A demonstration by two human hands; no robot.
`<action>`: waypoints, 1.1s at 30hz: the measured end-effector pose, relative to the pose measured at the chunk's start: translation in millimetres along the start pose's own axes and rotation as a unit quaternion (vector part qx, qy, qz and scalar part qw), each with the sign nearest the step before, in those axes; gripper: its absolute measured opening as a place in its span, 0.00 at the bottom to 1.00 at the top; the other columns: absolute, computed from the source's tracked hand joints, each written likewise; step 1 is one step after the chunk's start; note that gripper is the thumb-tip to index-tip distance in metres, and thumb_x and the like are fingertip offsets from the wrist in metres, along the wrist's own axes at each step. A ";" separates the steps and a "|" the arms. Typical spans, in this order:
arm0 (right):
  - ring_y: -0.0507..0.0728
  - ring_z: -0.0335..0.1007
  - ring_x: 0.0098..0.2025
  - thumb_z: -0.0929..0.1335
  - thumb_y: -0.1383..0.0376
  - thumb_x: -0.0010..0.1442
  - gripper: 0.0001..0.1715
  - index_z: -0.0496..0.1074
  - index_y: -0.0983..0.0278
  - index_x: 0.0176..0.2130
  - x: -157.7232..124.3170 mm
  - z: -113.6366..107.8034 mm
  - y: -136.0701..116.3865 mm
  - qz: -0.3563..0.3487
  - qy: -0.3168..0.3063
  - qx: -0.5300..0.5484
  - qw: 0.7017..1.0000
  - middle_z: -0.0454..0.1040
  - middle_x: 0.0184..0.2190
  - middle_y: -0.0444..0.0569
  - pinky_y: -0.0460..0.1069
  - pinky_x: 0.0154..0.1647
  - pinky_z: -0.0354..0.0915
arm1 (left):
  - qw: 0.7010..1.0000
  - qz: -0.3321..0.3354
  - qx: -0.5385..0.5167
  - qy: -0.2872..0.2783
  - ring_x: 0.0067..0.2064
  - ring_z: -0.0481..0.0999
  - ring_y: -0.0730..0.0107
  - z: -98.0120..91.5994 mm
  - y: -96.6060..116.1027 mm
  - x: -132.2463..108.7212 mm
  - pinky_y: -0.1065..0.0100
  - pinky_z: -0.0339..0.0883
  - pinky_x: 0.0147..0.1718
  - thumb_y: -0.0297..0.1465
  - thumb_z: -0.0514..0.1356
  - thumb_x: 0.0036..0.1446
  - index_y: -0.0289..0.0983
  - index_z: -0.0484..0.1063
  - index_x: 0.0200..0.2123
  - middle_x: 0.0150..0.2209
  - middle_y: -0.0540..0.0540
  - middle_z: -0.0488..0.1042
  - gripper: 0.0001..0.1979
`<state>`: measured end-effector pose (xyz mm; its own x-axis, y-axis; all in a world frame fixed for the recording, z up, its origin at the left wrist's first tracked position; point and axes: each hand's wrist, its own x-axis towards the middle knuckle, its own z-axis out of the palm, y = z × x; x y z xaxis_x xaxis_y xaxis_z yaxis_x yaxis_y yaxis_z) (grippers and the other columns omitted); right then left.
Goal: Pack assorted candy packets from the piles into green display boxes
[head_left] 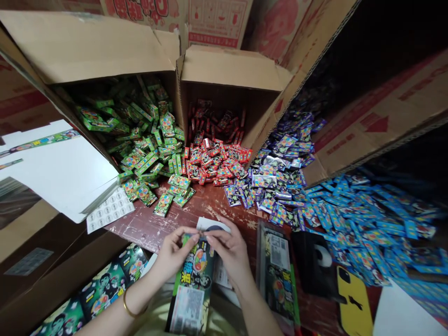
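Observation:
Low in the middle of the view, a black and green printed candy bag [192, 284] with a white label panel hangs between my two hands. My left hand [177, 247] pinches its top edge from the left with thumb and fingers. On the other side my right hand [229, 249] is closed at the same edge, its fingertips close to my left thumb. Whether anything lies inside the bag I cannot tell. Behind my hands, a white paper [213, 225] is partly hidden. Another such bag [278, 275] lies on the red table [164, 224] to the right.
Tipped cardboard boxes spill green packets [147, 158], red packets [217, 161], purple packets [280, 182] and blue packets [364, 224]. At right lie a black object [311, 261] and a yellow phone case [354, 298]. White sheets [59, 168] and a sticker sheet [110, 210] are at left.

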<state>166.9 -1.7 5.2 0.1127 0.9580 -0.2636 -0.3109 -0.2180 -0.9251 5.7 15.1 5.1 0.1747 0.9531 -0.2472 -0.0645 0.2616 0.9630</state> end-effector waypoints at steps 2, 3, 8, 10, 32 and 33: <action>0.61 0.77 0.39 0.76 0.61 0.49 0.36 0.61 0.62 0.53 5.2 -1.6 -3.9 0.028 -0.011 0.017 0.999 0.81 0.33 0.50 0.56 0.47 0.68 | 1.000 -0.011 -0.026 0.014 0.32 0.77 0.64 1.3 0.1 2.4 0.66 0.70 0.34 0.43 0.64 0.52 0.37 0.75 0.37 0.30 0.46 0.80 0.16; 0.61 0.78 0.39 0.76 0.60 0.49 0.36 0.62 0.63 0.53 6.9 -2.8 -5.0 0.035 -0.013 0.025 0.999 0.81 0.33 0.51 0.57 0.48 0.68 | 0.999 -0.012 -0.029 0.013 0.31 0.77 0.65 2.0 -0.4 3.1 0.67 0.69 0.33 0.43 0.64 0.52 0.37 0.75 0.36 0.29 0.47 0.79 0.15; 0.60 0.78 0.38 0.75 0.58 0.51 0.34 0.62 0.63 0.53 1.7 -9.3 2.5 0.005 -0.014 -0.006 1.000 0.81 0.33 0.51 0.57 0.47 0.68 | 1.000 0.018 -0.021 -0.008 0.33 0.76 0.67 5.8 -7.1 0.0 0.69 0.68 0.34 0.40 0.61 0.57 0.37 0.71 0.28 0.31 0.48 0.79 0.13; 0.60 0.77 0.38 0.73 0.59 0.55 0.30 0.62 0.62 0.53 -4.3 -11.3 9.4 -0.045 -0.010 -0.054 0.997 0.81 0.34 0.51 0.56 0.46 0.68 | 0.999 0.022 -0.031 -0.022 0.42 0.76 0.64 7.2 -9.4 -2.1 0.67 0.68 0.41 0.37 0.63 0.55 0.38 0.70 0.31 0.39 0.46 0.79 0.09; 0.48 0.59 0.20 0.76 0.62 0.42 0.12 0.71 0.65 0.24 38.2 -7.0 -38.5 0.053 -0.207 -0.203 0.956 0.68 0.18 0.39 0.43 0.21 0.55 | 0.999 0.023 0.024 -0.040 0.32 0.69 0.71 20.4 -0.1 -1.5 0.71 0.64 0.33 0.33 0.69 0.45 0.39 0.64 0.35 0.29 0.54 0.70 0.17; 0.47 0.59 0.20 0.76 0.63 0.41 0.13 0.70 0.65 0.24 37.7 -6.4 -35.4 0.076 -0.196 -0.167 0.963 0.67 0.18 0.38 0.43 0.22 0.55 | 0.999 0.021 0.020 -0.042 0.32 0.70 0.71 20.8 0.3 -2.4 0.70 0.65 0.34 0.33 0.69 0.45 0.39 0.64 0.35 0.29 0.54 0.70 0.18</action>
<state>188.1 41.0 26.2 -0.2953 0.8926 -0.3407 0.0333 -0.3467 -0.9374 25.7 9.7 8.2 0.2552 0.9462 -0.1988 -0.0350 0.2145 0.9761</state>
